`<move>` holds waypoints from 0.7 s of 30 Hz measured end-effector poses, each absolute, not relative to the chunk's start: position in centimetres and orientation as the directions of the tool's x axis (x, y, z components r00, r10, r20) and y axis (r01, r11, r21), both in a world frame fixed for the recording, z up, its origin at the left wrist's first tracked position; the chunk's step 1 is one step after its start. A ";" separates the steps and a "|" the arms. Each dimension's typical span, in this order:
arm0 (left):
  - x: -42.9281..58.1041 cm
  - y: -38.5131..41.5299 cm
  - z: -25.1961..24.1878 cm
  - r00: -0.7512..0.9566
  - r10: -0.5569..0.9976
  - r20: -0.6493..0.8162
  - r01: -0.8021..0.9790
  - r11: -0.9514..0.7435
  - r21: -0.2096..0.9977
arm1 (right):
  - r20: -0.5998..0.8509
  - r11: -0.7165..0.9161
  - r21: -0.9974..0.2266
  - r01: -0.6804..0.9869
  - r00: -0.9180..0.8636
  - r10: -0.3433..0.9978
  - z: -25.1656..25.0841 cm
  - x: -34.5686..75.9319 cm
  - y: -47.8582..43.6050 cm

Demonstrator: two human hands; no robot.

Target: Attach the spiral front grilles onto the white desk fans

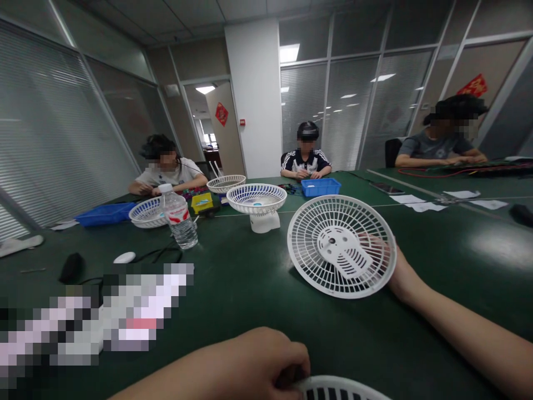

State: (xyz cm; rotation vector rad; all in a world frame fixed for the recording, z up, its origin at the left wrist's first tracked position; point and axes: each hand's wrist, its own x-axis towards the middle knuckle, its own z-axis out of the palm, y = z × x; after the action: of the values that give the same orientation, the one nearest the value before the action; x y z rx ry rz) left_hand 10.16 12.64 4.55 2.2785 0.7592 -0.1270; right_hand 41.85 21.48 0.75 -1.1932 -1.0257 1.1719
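Note:
A round white plastic fan grille point(306, 244) with radial slats and a vented centre is tilted up above the green table. My right hand point(400, 273) grips its right edge, the fingers showing through the slats behind it. At the bottom of the head view, my left hand point(264, 355) has its fingers curled at the rim of a second white slatted grille point(333, 382). Most of that second grille lies outside the frame. Farther off, another white grille point(257, 194) rests on a white fan body point(263, 223).
A water bottle point(180, 218) stands left of centre, near a white grille point(145, 214) and a blue tray point(106, 214). Farther back are a yellow box point(202, 203) and a blue bin point(320, 187). Papers point(425, 205) lie at right. Several people sit around the table point(233, 289).

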 end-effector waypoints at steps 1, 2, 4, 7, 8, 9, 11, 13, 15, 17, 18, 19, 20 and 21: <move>10.1 12.7 4.3 0.829 0.483 -0.282 0.545 -0.582 0.604 | -0.015 -0.004 -0.995 -0.099 0.116 0.993 0.7 42.0 21.5; 9.9 12.9 4.1 0.834 0.487 -0.259 0.533 -0.588 0.609 | 0.004 0.012 -0.996 -0.083 0.098 0.995 0.5 42.1 21.6; 9.6 13.5 3.5 0.817 0.541 -0.199 0.521 -0.545 0.657 | 0.037 0.042 -0.996 -0.073 0.068 0.997 0.3 42.3 21.7; 8.7 15.0 2.4 0.722 0.683 -0.112 0.437 -0.325 0.839 | 0.058 0.062 -0.995 -0.082 0.045 0.997 -0.2 42.4 21.7; 8.5 15.6 1.9 0.694 0.714 -0.089 0.359 -0.237 0.903 | 0.075 0.078 -0.995 -0.070 0.045 0.996 -0.3 42.4 21.7; 8.2 16.2 1.5 0.668 0.740 -0.077 0.281 -0.155 0.947 | 0.095 0.097 -0.994 -0.050 0.047 0.994 -0.5 42.5 21.8; 8.0 17.3 0.8 0.602 0.798 -0.030 0.053 -0.003 0.999 | 0.124 0.125 -0.992 -0.010 0.061 0.990 -0.8 42.6 21.9; 7.9 17.9 0.4 0.492 0.870 0.018 -0.152 0.066 0.986 | 0.133 0.133 -0.991 0.004 0.075 0.988 -1.1 42.8 22.1; 7.9 18.1 0.4 0.364 0.931 0.033 -0.284 0.077 0.956 | 0.146 0.147 -0.989 0.003 0.079 0.986 -1.3 42.8 22.1; 7.7 18.1 0.8 0.226 0.974 0.027 -0.357 0.057 0.932 | 0.152 0.151 -0.988 0.020 0.071 0.986 -1.1 42.7 22.1; 7.6 18.1 1.0 0.139 0.990 0.034 -0.381 0.021 0.924 | 0.151 0.148 -0.988 0.036 0.067 0.986 -1.0 42.6 22.0; 7.4 18.1 1.3 0.041 0.998 0.055 -0.385 -0.035 0.922 | 0.150 0.146 -0.988 0.053 0.064 0.987 -0.8 42.5 21.9; 7.2 18.0 1.5 -0.058 0.994 0.088 -0.367 -0.103 0.925 | 0.152 0.148 -0.986 0.071 0.061 0.986 -0.6 42.4 21.7; 7.1 18.0 1.8 -0.154 0.980 0.128 -0.328 -0.173 0.929 | 0.161 0.155 -0.984 0.086 0.059 0.985 -0.5 42.2 21.6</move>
State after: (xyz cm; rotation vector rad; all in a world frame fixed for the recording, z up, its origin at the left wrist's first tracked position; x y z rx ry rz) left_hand 7.09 17.95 1.79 0.9877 0.9597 1.5612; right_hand 42.24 21.63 -0.47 -1.1794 -1.2906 1.0044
